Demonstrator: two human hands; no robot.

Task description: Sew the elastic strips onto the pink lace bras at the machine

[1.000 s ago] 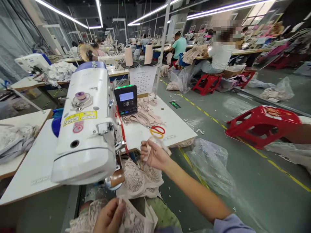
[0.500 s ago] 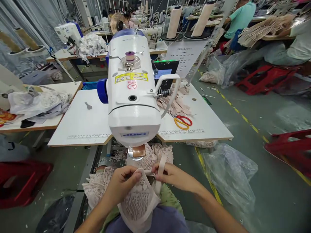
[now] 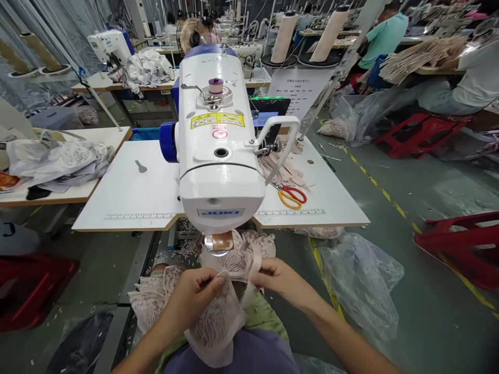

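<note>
My left hand (image 3: pixel 197 291) pinches the top edge of a pale pink lace bra (image 3: pixel 214 327), which hangs down over my lap. In my right hand (image 3: pixel 278 280) is a pale strap (image 3: pixel 255 262), closed between thumb and fingers and looping up above them. Just beyond both hands is the rounded arm end of a white sewing machine (image 3: pixel 218 130). More pale lace pieces (image 3: pixel 261 244) lie under the machine head, and another lace bundle (image 3: pixel 150 296) rests to the left of my left hand. The fingertips partly hide where the strap meets the bra.
Red-and-yellow scissors (image 3: pixel 290 196) lie on the white table (image 3: pixel 125 202), in front of pale fabric strips (image 3: pixel 284 171). A small grey tool (image 3: pixel 141 166) lies on the left side. Clear plastic (image 3: pixel 362 285) is on the floor at right. Co-workers sit at the far right.
My right hand has moved a little to the right, pulling the strap away from the bra. The bra hangs slightly further left. The view has shifted slightly.
</note>
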